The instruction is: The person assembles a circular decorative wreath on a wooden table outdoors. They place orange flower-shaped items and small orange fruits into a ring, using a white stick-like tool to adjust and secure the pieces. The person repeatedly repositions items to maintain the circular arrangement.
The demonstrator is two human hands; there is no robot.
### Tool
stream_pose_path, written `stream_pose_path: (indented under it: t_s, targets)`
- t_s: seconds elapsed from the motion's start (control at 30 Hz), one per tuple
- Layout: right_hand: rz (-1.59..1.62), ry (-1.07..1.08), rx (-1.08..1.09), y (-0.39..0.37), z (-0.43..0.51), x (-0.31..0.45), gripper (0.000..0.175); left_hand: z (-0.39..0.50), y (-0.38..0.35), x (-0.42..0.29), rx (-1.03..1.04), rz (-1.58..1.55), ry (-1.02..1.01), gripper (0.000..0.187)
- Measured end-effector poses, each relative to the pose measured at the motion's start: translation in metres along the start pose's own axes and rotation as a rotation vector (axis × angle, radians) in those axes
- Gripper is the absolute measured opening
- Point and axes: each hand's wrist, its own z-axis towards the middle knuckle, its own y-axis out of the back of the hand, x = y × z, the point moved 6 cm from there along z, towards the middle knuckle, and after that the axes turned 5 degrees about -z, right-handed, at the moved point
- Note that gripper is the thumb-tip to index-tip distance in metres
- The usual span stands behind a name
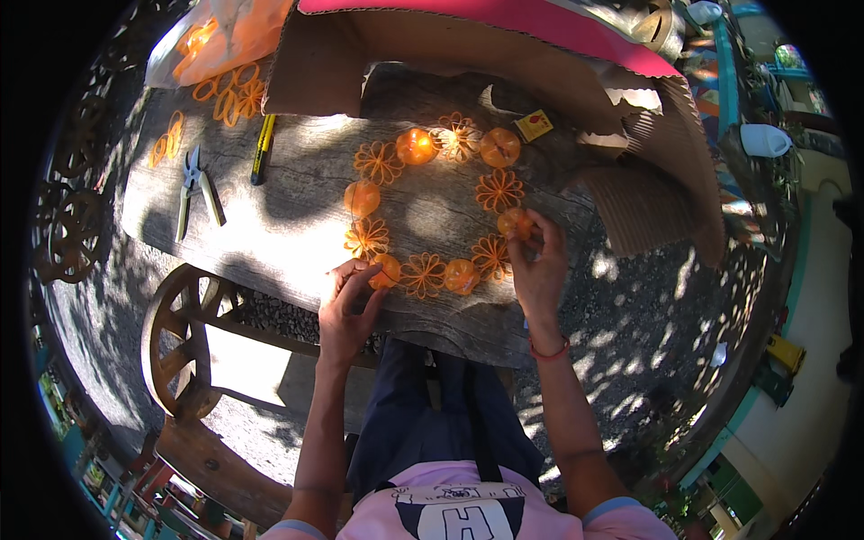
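On the wooden table (270,223), orange flower-shaped loop pieces (424,275) alternate with round translucent orange pieces (362,198) in a ring. My left hand (351,304) has its fingers on the round orange piece (386,271) at the ring's lower left. At the ring's right side, my right hand (540,263) pinches another round orange piece (515,223) between thumb and fingers. A pair of pruning shears (194,182) lies to the left, near a yellow and black utility knife (262,152). Loose orange loops (167,142) lie at the far left.
A cut cardboard box (472,40) with a pink outside stands along the table's far side. A plastic bag (223,40) of orange pieces is at the upper left. A small yellow matchbox-like packet (534,125) lies beyond the ring. A wooden bench (216,445) with a wheel-shaped armrest stands at the lower left.
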Motion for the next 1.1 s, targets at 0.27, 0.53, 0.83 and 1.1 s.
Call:
stream_pose_path:
  t_s: [0.27,0.53,0.83,1.1]
  targets:
    - [0.034,-0.012,0.007,0.0,0.002,-0.003,0.042,0.009,0.004,-0.02,0.069,0.049,-0.041,0.045]
    - [0.059,-0.025,0.027,0.003,0.003,-0.004,0.042,0.031,-0.062,-0.075,0.187,-0.017,-0.24,0.034]
    - [0.025,0.184,0.029,0.02,0.018,0.013,0.023,0.031,-0.123,-0.095,0.107,-0.009,-0.234,0.032]
    - [-0.003,0.177,0.063,0.019,0.018,0.008,0.023,0.03,-0.135,-0.092,0.078,0.002,-0.168,0.037]
